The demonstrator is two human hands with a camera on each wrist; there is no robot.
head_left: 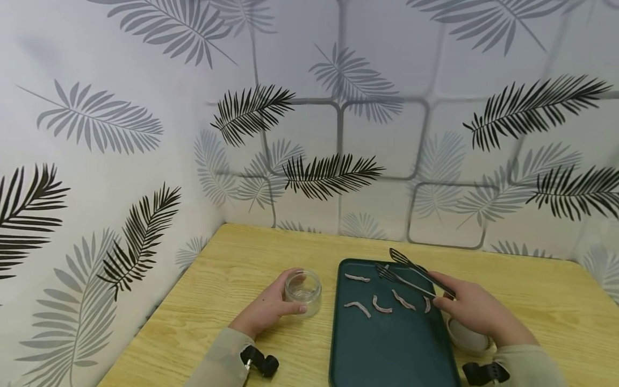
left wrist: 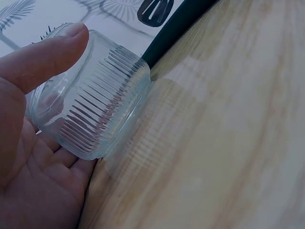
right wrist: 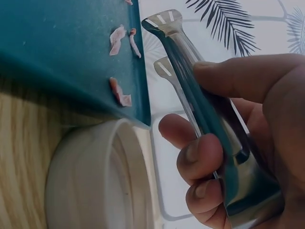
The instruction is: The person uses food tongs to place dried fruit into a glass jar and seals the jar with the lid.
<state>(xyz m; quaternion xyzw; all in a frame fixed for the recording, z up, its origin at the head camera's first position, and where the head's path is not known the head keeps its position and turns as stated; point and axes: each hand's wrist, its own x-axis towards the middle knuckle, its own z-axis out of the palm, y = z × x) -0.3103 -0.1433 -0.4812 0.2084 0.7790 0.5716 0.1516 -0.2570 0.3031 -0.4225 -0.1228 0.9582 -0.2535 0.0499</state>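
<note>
On the wooden table, my left hand holds a clear glass jar with ribbed sides. Its thumb lies across the jar near the rim, with the fingers on the far side. The jar stands upright, open at the top, left of a dark green tray. My right hand grips metal tongs with slotted ends. Their two tips are apart, above the tray's far right corner, with nothing seen between them. Several thin, pale pinkish strips lie spread over the far half of the tray.
A round whitish bowl stands on the table right of the tray, partly beneath my right hand. Behind the wooden table rises a wall with a feather-leaf pattern, and another wall section runs along the left.
</note>
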